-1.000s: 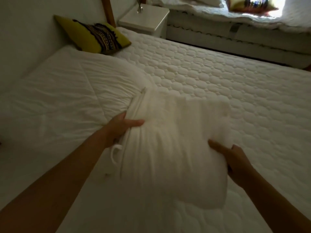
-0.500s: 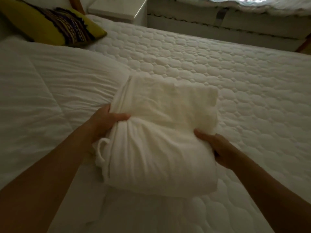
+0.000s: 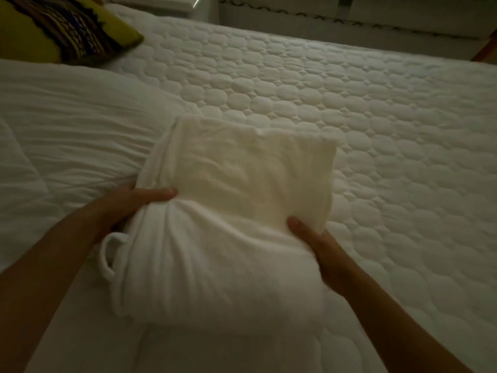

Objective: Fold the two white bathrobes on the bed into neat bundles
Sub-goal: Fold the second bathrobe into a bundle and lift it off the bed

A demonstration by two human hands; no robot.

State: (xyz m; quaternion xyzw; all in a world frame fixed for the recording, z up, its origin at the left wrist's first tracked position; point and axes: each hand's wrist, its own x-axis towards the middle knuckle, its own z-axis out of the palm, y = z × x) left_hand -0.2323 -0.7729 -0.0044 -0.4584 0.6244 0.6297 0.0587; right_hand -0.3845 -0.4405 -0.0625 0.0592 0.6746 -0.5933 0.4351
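A folded white bathrobe bundle (image 3: 228, 216) lies in the middle of the view over the quilted mattress (image 3: 363, 117). My left hand (image 3: 131, 205) grips its left edge, thumb lying across the top. My right hand (image 3: 314, 243) grips the right edge, thumb on top and fingers hidden under the fabric. A small white loop (image 3: 107, 254) hangs from the bundle's left side. Whether the bundle rests on the bed or is held just above it is unclear. Beneath its near edge shows more flat white fabric (image 3: 215, 348), possibly a second robe.
A white duvet (image 3: 67, 125) covers the left part of the bed. A yellow cushion with a dark pattern (image 3: 61, 25) lies at the far left corner. A white bedside table (image 3: 161, 4) and another bed's edge (image 3: 349, 20) stand beyond.
The bundle has come down lower and nearer the bed, both hands keeping their grip. The camera has tilted downward and closer.
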